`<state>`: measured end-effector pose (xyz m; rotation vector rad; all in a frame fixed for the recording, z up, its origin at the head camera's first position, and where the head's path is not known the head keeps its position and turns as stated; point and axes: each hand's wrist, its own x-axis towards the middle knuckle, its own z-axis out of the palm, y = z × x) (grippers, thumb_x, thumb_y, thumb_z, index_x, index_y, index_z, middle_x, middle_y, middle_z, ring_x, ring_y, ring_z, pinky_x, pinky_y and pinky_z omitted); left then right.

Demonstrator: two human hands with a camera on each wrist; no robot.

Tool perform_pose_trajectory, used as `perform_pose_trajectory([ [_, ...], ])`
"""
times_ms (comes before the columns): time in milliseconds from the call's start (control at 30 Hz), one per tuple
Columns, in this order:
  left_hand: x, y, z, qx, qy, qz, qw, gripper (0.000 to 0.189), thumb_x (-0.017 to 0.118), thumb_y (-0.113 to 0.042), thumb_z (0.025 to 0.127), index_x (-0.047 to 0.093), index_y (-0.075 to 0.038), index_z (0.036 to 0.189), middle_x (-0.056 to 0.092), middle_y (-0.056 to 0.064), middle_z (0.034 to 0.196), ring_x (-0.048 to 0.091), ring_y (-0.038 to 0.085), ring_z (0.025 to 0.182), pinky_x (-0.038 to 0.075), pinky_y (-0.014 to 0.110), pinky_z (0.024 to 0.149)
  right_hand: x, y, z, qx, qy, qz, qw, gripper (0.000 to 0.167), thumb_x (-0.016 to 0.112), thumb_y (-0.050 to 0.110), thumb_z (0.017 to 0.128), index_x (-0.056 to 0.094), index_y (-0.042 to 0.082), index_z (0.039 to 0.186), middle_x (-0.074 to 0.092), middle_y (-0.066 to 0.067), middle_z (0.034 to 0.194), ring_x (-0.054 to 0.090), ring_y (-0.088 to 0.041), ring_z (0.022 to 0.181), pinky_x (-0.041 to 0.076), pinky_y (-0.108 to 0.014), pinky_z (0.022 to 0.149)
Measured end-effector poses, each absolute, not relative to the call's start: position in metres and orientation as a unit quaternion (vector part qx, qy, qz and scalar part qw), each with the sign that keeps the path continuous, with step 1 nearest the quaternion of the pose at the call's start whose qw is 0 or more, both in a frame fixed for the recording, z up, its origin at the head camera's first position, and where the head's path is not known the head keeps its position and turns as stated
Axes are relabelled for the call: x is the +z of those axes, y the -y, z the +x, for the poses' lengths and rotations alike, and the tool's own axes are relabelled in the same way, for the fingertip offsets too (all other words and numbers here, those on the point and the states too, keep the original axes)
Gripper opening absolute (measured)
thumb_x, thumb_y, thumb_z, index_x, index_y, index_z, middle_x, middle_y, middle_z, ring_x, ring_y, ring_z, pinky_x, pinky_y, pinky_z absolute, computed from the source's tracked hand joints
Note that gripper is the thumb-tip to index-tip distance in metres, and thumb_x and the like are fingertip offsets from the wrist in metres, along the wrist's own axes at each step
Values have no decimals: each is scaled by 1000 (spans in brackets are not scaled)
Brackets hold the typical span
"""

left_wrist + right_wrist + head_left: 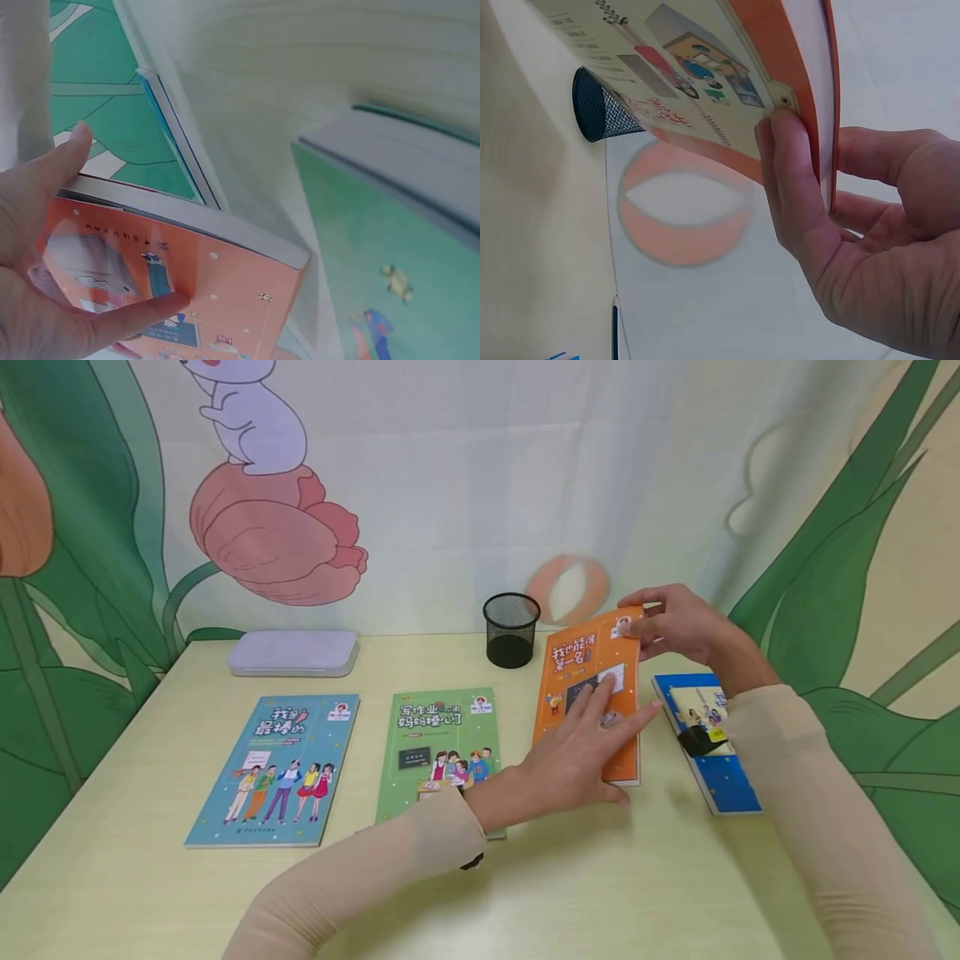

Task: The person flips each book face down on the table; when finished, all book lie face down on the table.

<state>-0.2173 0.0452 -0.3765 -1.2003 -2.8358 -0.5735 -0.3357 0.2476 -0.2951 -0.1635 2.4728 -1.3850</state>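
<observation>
An orange book [581, 652] with white lettering is lifted at a tilt right of the table's middle. My right hand [678, 625] pinches its upper right corner, thumb on one cover and fingers on the other, as the right wrist view [885, 247] shows. Across the lower front cover lies my left hand [573, 760], fingers spread and touching it. One finger of that hand reaches past the page edge. Just left, a green book [442, 718] lies flat, partly hidden by the left forearm. A blue book [723, 785] lies at right, partly covered by the right forearm.
A light-blue book [273, 777] lies at the left. A pale lilac case [292, 653] and a black mesh pen cup [512, 631] stand along the back edge, before a printed curtain [420, 485]. In the right wrist view, a pencil [616, 330] lies by the curtain.
</observation>
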Motion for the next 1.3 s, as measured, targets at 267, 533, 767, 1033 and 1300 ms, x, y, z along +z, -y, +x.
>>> perform_pose_trajectory([
  [267, -373, -38, -219, -196, 891, -410, 21, 96, 79, -37, 85, 18, -39, 159, 9, 13, 168, 25, 30, 151, 52, 39, 103, -285, -245, -331, -474, -869, -47, 137, 58, 60, 12, 100, 36, 3, 151, 49, -28, 137, 69, -20, 92, 61, -35, 79],
  [533, -363, -30, -220, -244, 872, -423, 1, 79, 74, -18, 90, 32, -31, 156, 28, 13, 163, 56, 23, 122, 55, 21, 83, -283, -246, -328, -478, -870, -45, 110, 59, 60, 14, 100, 35, 7, 153, 50, -28, 135, 68, -20, 90, 62, -35, 77],
  [767, -359, -23, -220, -259, 863, -432, 35, 75, 69, -1, 88, 36, -19, 153, 45, 12, 155, 65, 21, 101, 54, 18, 73, -285, -250, -329, -492, -864, -51, 91, 60, 60, 12, 99, 36, 9, 154, 51, -29, 132, 71, -13, 79, 62, -35, 72],
  [1033, -363, -17, -225, -320, 842, -430, 59, 76, 60, 12, 87, 35, -11, 155, 58, 12, 143, 65, 22, 105, 54, 18, 79, -286, -252, -332, -495, -865, -35, 76, 60, 60, 16, 99, 36, 9, 154, 50, -27, 129, 70, -11, 69, 61, -29, 66],
  [1300, -374, -15, -229, -415, 818, -396, 53, 77, 56, 16, 87, 37, -15, 155, 59, 11, 142, 63, 25, 106, 53, 18, 82, -284, -250, -328, -479, -876, -32, 47, 64, 64, 18, 97, 35, 10, 153, 58, -13, 97, 69, -13, 64, 61, -29, 66],
])
